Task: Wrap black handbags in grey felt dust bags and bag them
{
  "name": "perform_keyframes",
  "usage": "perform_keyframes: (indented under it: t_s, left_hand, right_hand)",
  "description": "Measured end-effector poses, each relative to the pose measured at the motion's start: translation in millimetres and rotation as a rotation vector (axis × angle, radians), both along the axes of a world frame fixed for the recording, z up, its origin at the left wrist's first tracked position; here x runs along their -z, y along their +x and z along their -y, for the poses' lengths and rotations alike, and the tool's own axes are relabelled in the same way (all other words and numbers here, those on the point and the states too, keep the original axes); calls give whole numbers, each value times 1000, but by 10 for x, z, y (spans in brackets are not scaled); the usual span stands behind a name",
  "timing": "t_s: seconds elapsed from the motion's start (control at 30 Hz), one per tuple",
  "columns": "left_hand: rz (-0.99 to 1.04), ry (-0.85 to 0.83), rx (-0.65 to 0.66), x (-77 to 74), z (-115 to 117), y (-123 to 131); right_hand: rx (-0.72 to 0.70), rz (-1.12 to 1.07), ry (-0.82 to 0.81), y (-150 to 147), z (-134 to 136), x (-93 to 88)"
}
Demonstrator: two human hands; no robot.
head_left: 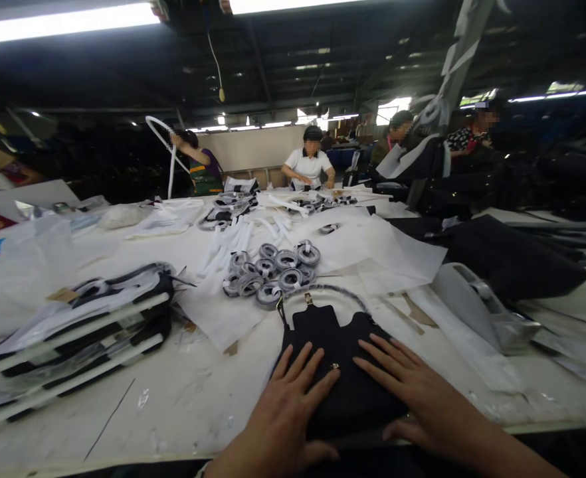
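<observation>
A black handbag (pixel 335 338) lies on the table at its front edge, with a gold-coloured clasp piece on its body and a flap tab pointing away from me. Its handle (pixel 335 290), covered in clear wrap, arches out at the far side. My left hand (pixel 293 398) rests on the left part of the bag, fingers spread. On the right part lies my right hand (pixel 417 385), its fingers also stretched out flat. Just beyond the handle sits a pile of coiled grey wrapped straps (pixel 273 269).
Stacked black bags with white strips (pixel 108 318) lie at left. A clear tape dispenser (pixel 482 305) stands at right, near black material (pixel 512 255). White paper sheets (pixel 397 252) and white tubes (pixel 233 239) cover the middle. Several people work across the table, one in a white shirt (pixel 307 166).
</observation>
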State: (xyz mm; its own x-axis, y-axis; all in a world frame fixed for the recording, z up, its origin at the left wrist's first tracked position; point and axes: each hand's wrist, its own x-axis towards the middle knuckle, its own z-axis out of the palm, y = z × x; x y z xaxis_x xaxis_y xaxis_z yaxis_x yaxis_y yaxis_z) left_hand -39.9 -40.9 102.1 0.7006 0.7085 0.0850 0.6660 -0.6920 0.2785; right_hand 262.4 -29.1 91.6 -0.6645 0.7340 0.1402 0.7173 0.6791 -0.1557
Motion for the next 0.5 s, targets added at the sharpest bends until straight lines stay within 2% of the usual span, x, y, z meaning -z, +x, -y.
perform_keyframes:
  t_s: [0.1,0.17,0.37,0.5]
  left_hand:
    - [-75,38,-103,117,58,16]
    - [-102,73,-125,208,104,7]
    - [-123,178,-80,448,141,-5]
    - [-116,114,-40,452,40,-41]
  right_hand:
    - [-23,21,77,-6,-30,76]
    - [-42,34,132,-7,-36,154]
    - [-83,72,326,24,-15,404]
    - [-74,42,283,-6,-103,433]
